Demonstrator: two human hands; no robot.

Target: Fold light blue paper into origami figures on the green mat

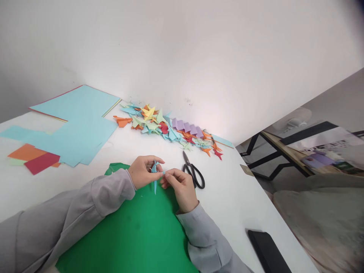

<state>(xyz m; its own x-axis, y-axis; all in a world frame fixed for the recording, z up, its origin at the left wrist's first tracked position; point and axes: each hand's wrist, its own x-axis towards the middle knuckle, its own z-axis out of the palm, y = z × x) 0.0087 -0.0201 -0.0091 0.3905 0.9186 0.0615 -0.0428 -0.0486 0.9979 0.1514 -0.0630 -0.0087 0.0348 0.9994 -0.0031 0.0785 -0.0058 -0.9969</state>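
While the white wall takes up the whole back of the scene, here's the white worktop running along beneath it, and over its near side spreads the big green sheet, right under both hands! Off to the right, beyond the worktop's edge, there's beige fabric and a black-framed table. Across to the far left we go, where large blue sheets overlap near a stack of coloured paper, blue on top. Along the wall, what a crowd: a long heap of folded paper pieces in blue, green, orange, yellow, red and purple. Near right, a flat black object lies by itself, and on the left, small orange and red papers fan over the blue. Just beside the right hand, black-handled scissors point their blades toward the heap. And now the close work: the left hand grips a slim blue folded piece between thumb and fingers, held upright above the green sheet, and the right hand meets it, thumb and fingertips pinching a tiny blue tip beside the left thumb
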